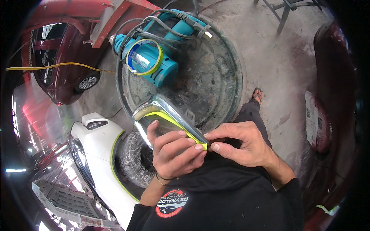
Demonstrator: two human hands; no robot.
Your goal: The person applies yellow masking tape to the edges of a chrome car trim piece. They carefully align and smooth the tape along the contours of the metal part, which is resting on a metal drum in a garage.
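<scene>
In my left hand [176, 153] is a chrome-rimmed car part [170, 112], which looks like a lamp or mirror piece with a glossy inner face. A strip of lime-green masking tape [166, 117] runs along the inside of its rim and ends at the near corner. The fingers of my left hand lie across the face and the tape. At that corner, the thumb and forefinger of my right hand [240, 144] pinch the rim's edge beside the tape's end. My palm and fingers hide the part's lower side.
A round drum top [202, 83] lies before me. On it rests a teal corded power tool [162, 69] with looped cable and a roll of lime-green tape [159, 62]. To the left stand a white car's taped fender [98, 147] and a dark red car [69, 57]. A yellow hose [62, 65] crosses there.
</scene>
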